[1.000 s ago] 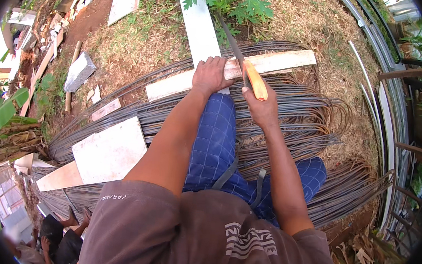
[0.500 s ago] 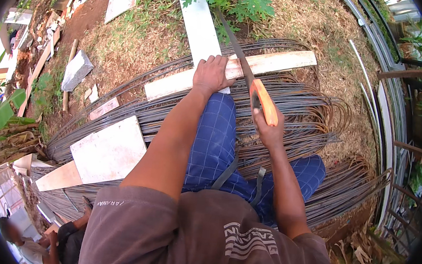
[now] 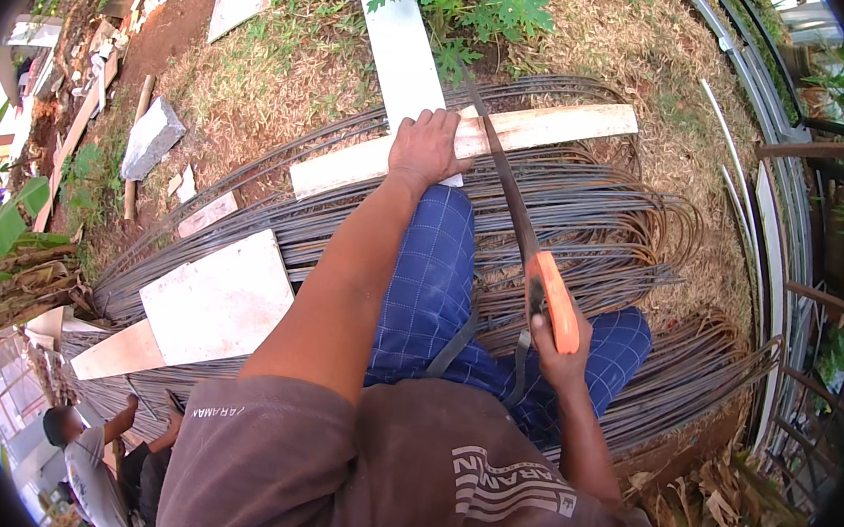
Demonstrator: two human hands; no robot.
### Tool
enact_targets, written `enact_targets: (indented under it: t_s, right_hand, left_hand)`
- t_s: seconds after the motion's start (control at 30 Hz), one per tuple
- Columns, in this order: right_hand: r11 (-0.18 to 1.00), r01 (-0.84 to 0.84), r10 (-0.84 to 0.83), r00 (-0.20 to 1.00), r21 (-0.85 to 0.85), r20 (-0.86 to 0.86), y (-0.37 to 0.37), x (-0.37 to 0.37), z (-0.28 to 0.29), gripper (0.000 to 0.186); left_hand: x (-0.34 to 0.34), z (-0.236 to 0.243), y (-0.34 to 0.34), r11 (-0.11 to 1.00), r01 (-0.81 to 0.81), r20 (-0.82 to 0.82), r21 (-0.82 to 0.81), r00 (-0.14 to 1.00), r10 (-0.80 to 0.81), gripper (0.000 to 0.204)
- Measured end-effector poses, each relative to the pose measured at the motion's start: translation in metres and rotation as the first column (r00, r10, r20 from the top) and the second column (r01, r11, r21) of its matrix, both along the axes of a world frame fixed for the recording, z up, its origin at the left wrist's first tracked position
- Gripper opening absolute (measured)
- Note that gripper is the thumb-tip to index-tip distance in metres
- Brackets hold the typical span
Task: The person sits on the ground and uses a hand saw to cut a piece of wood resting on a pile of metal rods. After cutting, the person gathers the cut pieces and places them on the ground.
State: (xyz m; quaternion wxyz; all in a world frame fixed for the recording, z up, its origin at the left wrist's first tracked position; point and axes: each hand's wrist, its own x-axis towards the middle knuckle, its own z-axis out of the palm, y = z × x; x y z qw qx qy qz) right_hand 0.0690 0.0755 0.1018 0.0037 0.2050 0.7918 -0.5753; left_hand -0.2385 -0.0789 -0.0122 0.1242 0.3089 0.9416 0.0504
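- Handsaw (image 3: 551,300) in the right hand (image 3: 563,351); blade angles away from the hand, up and left, tip end beyond the narrow board.
- Right hand clenched around the orange handle, thumb on the near left side; sits low, right of the bent leg in blue checked trousers (image 3: 433,254).
- Narrow pale board (image 3: 564,130) lies crosswise, well ahead of the right hand; blade crosses it just right of the left hand. Whether the teeth bite into the wood, cannot tell.
- Left hand (image 3: 426,145) palm down where the narrow board meets the long white board (image 3: 398,46); fingers close together, knuckles up. Fingertips' hold and pressure: cannot tell.
- Long white board runs from under the left hand away toward a leafy green plant (image 3: 505,5); its near end shows by the knee. Which board lies on top is hidden by the hand.
- Narrow board rests over a large coil of steel rods (image 3: 586,223), rusty at the right-hand bends; second rod bundle (image 3: 697,388) nearer, to the right.
- Pale square panel (image 3: 216,296) and tapered offcut (image 3: 118,352) on the rods, left of the left forearm.
- Grey block (image 3: 154,140) on the ground, farther left.
- Another person (image 3: 93,466) at lower left, well apart from both hands.
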Motion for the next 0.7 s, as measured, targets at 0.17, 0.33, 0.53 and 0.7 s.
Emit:
enact_targets:
  t_s: [0.17,0.33,0.53,0.7]
  right_hand:
    - [0.982,0.099,-0.098,0.995,-0.161,0.015,0.001,-0.135,-0.037,0.051]
    - [0.999,-0.048,0.049,0.997,0.009,-0.057,-0.005,-0.002,0.024,0.06]
    - [1.0,-0.009,0.009,1.0,-0.002,-0.004,-0.007,0.035,0.032,0.059]
    - [0.969,0.097,-0.104,0.994,-0.227,-0.018,0.007,-0.144,-0.038,0.05]
  left_hand:
    - [-0.003,0.001,0.007,0.999,-0.008,-0.059,0.047,0.998,0.011,0.073]
    - [-0.005,0.005,-0.003,0.997,-0.067,-0.016,-0.036,0.998,0.066,0.072]
    - [-0.002,0.003,-0.001,1.0,-0.016,0.001,-0.026,1.0,0.016,0.072]
    - [-0.006,0.003,0.012,0.999,0.02,-0.026,0.033,0.999,-0.02,0.073]
